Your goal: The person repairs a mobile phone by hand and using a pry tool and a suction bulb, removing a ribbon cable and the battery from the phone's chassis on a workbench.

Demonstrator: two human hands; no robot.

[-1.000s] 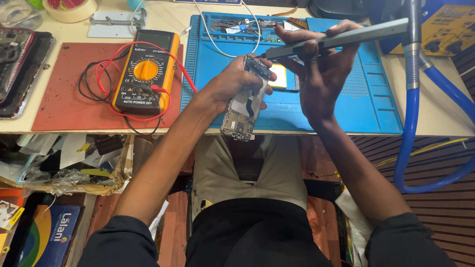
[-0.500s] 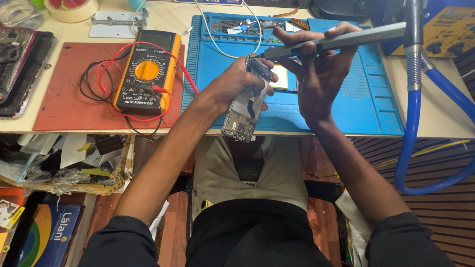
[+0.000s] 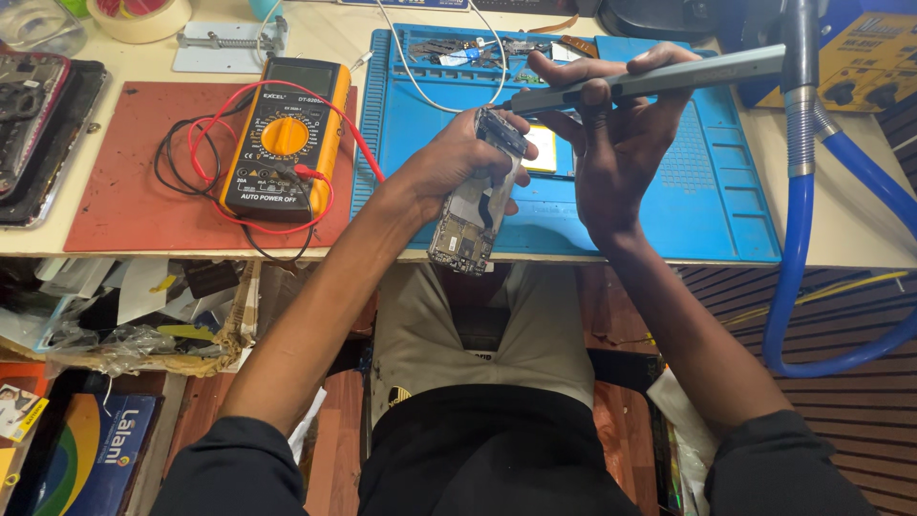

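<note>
My left hand (image 3: pixel 458 162) grips an opened phone (image 3: pixel 473 215) with its back cover off, tilted on edge above the front rim of the blue work mat (image 3: pixel 707 191). The bare circuit side of the phone faces up and toward me. My right hand (image 3: pixel 621 143) holds a long grey electric screwdriver (image 3: pixel 659 81) almost level, its tip pointing left and meeting the top end of the phone. Both forearms reach forward from my lap.
A yellow multimeter (image 3: pixel 282 139) with red and black leads lies on a red mat (image 3: pixel 124 182) at the left. Tape roll (image 3: pixel 143 14), a metal holder (image 3: pixel 229 48) and dismantled phones (image 3: pixel 33 115) sit further left. A blue hose (image 3: pixel 812 239) hangs at the right. A cluttered shelf (image 3: pixel 124 325) is below.
Hardly anything differs: both hands keep the same hold, and the phone and screwdriver have only shifted very slightly.
</note>
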